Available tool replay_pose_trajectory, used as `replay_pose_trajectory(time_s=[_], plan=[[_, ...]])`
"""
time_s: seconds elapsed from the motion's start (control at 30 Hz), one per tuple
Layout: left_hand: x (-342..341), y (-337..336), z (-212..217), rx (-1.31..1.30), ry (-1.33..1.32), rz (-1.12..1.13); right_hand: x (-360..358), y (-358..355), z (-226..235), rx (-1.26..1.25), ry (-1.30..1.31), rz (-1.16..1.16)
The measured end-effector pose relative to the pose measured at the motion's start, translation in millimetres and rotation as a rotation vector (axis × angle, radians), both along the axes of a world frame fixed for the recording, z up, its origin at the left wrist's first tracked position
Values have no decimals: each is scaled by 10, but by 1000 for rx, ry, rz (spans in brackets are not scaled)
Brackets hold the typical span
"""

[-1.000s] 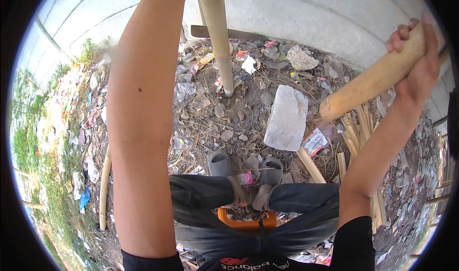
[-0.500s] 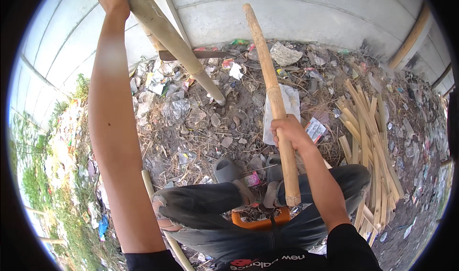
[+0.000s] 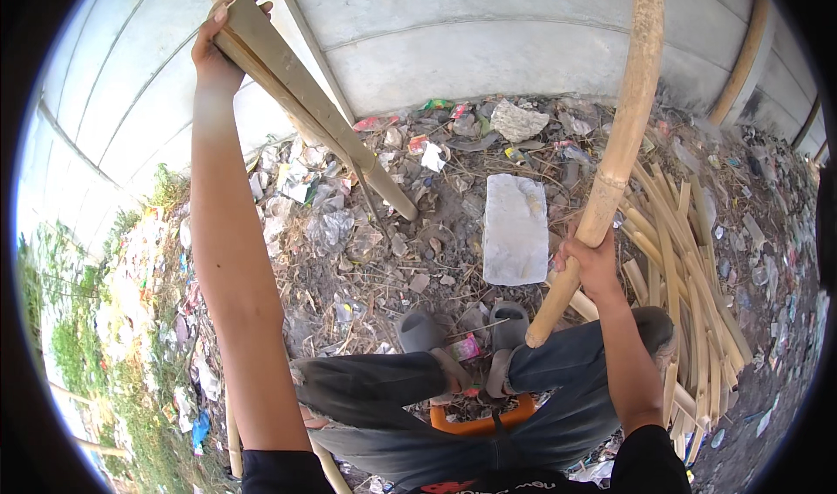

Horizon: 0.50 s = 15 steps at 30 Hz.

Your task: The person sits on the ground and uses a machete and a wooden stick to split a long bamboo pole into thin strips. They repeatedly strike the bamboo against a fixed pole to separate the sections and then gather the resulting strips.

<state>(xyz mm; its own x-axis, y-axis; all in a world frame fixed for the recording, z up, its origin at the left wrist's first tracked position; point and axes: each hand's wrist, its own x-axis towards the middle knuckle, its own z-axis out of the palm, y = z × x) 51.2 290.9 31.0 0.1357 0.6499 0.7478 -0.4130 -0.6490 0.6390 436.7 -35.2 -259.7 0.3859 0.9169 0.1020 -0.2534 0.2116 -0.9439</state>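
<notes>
My left hand (image 3: 220,45) is wrapped round the top end of a bamboo pole (image 3: 307,91), which leans with its lower end on the ground. A split runs down the pole's length. Beside its lower part shows a thin dark strip (image 3: 372,202), probably a blade seen edge-on; its handle cannot be made out. On the right, my right hand (image 3: 595,263) is closed round a thick bamboo stick (image 3: 621,132) near its lower end. The stick is raised at a slant, its upper end leaving the picture at the top.
A pale flat block (image 3: 516,232) lies on the littered ground in front of my grey sandals (image 3: 420,330). Bamboo strips (image 3: 689,293) are heaped at right. Concrete panels (image 3: 488,49) form a wall behind. An orange seat (image 3: 484,420) is under me.
The bamboo stick in my right hand has swung up and to the right. The pole's top has come lower into view, showing its split; the dark blade no longer lies crosswise over it.
</notes>
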Motion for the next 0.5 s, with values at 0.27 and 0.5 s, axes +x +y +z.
replay_pose_trajectory(time_s=[0.27,0.5], plan=[[683,-119,-161,109,-101,842,-99,9,-82,-214,33,38],[765,105,-183,79,204,482,-386,-73,-274,-283,-255,129]])
